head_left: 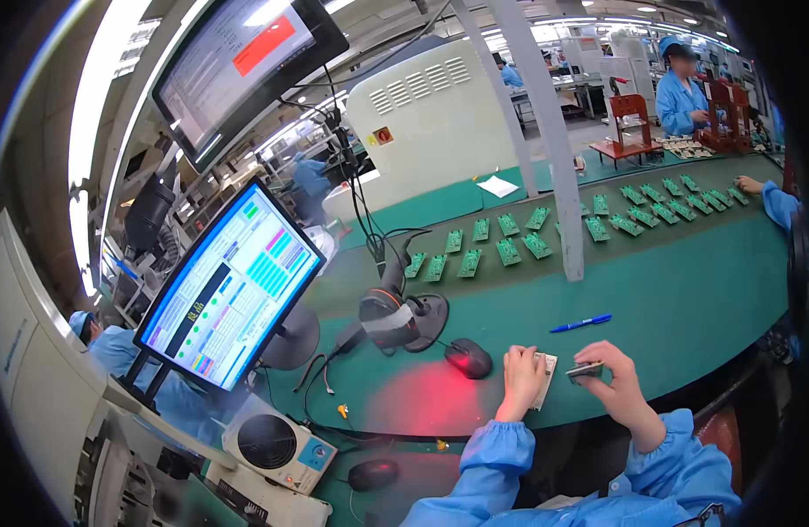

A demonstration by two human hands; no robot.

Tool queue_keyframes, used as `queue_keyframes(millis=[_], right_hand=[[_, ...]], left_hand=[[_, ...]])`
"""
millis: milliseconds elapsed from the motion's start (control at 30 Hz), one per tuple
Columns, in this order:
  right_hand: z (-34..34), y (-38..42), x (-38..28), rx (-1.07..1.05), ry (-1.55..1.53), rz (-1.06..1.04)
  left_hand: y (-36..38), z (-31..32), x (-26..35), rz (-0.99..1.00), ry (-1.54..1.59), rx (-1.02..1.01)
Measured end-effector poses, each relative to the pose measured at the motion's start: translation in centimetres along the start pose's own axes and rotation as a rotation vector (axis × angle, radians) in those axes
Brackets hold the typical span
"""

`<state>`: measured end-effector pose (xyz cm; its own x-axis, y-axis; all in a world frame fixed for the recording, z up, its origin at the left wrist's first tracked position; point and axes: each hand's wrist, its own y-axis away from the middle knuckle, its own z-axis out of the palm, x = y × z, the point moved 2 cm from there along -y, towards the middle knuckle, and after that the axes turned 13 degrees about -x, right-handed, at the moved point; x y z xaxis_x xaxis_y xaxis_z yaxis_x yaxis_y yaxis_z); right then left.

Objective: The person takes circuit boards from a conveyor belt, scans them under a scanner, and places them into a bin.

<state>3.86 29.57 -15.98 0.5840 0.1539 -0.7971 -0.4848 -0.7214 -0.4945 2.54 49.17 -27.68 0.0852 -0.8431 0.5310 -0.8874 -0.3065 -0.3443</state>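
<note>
My left hand (522,379) is closed over the left edge of a pale, narrow board (544,383) near the front edge of the green table. Its fingers hide much of that board. To its right, my right hand (622,386) pinches a small, dark, flat piece that looks like a circuit board (585,370) between thumb and fingers. The piece is tilted, nearly edge-on, and apart from the pale board. Beyond both hands lies a blue pen (581,323). A black mouse (469,358) sits left of my left hand.
Several green circuit boards (508,252) lie in rows on the green table (510,303), behind a grey post (558,140). A barcode scanner (389,314) stands beside a lit monitor (229,285). A fan unit (277,448) is lower left. A co-worker's hand (749,185) reaches in at right.
</note>
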Motion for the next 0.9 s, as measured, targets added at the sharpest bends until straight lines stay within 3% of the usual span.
queue_keyframes(millis=[33, 100, 133, 167, 200, 233, 267, 333, 367, 400, 633, 733, 900], right_hand=[[0.1, -0.5, -0.5, -0.002, 0.003, 0.01], [0.3, -1.1, -2.1, -0.063, 0.453, -0.3], [0.5, -1.3, -2.9, -0.077, 0.578, -0.415], [0.8, -1.5, -3.6, -0.097, 0.699, -0.526], [1.0, -1.6, -3.8, -0.112, 0.769, -0.608], [1.5, -1.5, -3.7, -0.129, 0.83, -0.692], [2.0, -1.3, -3.3, -0.152, 0.819, -0.652], [2.9, -1.2, -2.9, -0.099, 0.913, -0.824], [3.1, -1.1, -2.5, -0.104, 0.909, -0.819], [3.4, -1.0, -2.3, -0.067, 0.905, -0.792], [3.6, -0.8, -0.5, -0.071, 0.777, -0.585], [4.1, -1.1, 0.5, -0.079, 0.43, -0.357], [3.9, -0.9, 0.5, -0.108, 0.365, -0.344]], left_hand=[[0.1, -0.6, 0.7, 0.004, -0.044, 0.005], [0.4, -2.2, 2.0, 0.036, 0.01, 0.163], [0.4, -2.7, 1.9, 0.019, 0.222, 0.071], [1.0, -3.1, 1.7, -0.074, 0.964, -0.138], [2.1, -6.9, 6.0, -0.274, 1.496, -0.372], [2.8, -7.7, 6.8, -0.04, 1.786, -0.567], [3.7, -8.2, 7.0, -0.039, 1.794, -0.555], [4.6, -9.3, 7.7, -0.038, 1.799, -0.538], [4.8, -10.0, 8.0, -0.017, 1.712, -0.43], [5.0, -10.5, 8.0, 0.001, 1.62, -0.324], [5.3, -11.8, 6.1, -0.136, 1.584, -0.106], [5.2, -12.0, 5.1, -0.163, 1.491, -0.001], [5.3, -13.6, 0.4, -0.227, 1.228, 0.22]])
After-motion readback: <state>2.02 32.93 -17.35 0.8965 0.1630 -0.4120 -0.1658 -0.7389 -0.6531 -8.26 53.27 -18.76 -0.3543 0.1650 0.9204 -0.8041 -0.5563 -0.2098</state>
